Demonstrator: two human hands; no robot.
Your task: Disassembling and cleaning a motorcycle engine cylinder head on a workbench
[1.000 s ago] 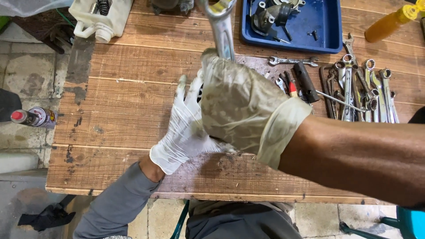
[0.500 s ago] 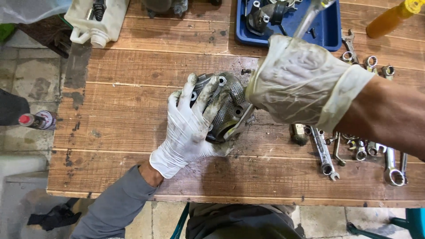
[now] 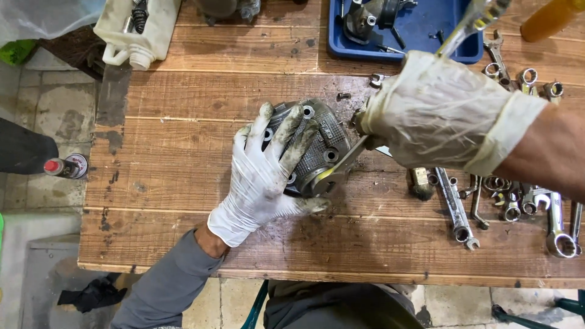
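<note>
My left hand (image 3: pixel 263 176), in a dirty white glove, lies spread over a grey metal engine cover (image 3: pixel 317 143) with bolt holes on the wooden bench (image 3: pixel 183 183). My right hand (image 3: pixel 436 113), also gloved, grips a long combination wrench (image 3: pixel 347 161). The wrench's ring end rests at the lower right of the cover, close to my left thumb. Its other end sticks up past my right hand toward the blue tray.
A blue tray (image 3: pixel 426 36) with engine parts stands at the back. Several wrenches (image 3: pixel 518 201) lie at the right. A white plastic jug (image 3: pixel 137 30) sits back left, an orange bottle (image 3: pixel 551 18) back right. A spray can (image 3: pixel 64 166) stands on the floor left.
My right hand has moved from over the engine cover to the right and lowered the wrench's ring end onto the cover's edge. The left hand has stayed on the cover.
</note>
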